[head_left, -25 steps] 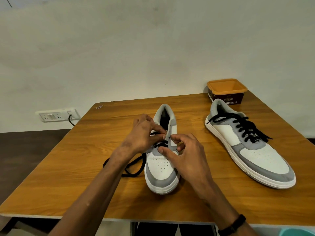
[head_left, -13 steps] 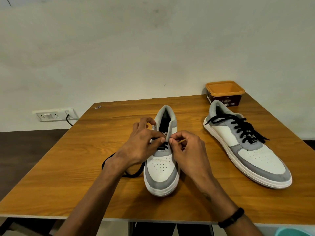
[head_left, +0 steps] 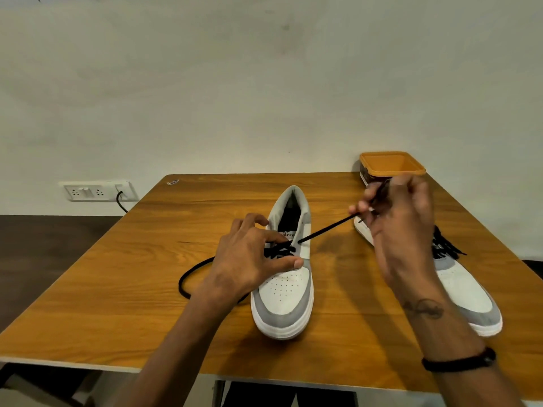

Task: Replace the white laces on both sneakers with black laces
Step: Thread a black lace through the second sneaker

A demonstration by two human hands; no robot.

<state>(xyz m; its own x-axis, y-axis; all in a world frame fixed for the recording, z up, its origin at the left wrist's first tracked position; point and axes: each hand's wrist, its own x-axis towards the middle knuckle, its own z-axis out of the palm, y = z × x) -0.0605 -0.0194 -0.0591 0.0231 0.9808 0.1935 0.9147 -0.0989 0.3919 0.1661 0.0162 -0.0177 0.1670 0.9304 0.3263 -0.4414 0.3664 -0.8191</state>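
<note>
A white and grey sneaker (head_left: 286, 292) stands in the middle of the wooden table (head_left: 117, 283), toe toward me. A black lace (head_left: 323, 229) runs through its lower eyelets. My right hand (head_left: 399, 230) pinches one end of that lace and holds it taut, up and to the right of the shoe. My left hand (head_left: 249, 257) rests on the shoe's left side, thumb across the vamp, fingers curled by the eyelets. The lace's other end loops on the table at the left (head_left: 188, 277). A second sneaker (head_left: 464, 292) with black laces lies at the right, partly hidden by my right hand.
An orange tub (head_left: 392, 164) stands at the table's far right corner. A wall socket strip (head_left: 97, 190) with a black cable is on the wall at the left. The table's front edge runs just below the shoe's toe.
My right hand has left the eyelets and pulled the black lace end up and to the right until taut. My left hand stays on the shoe.
</note>
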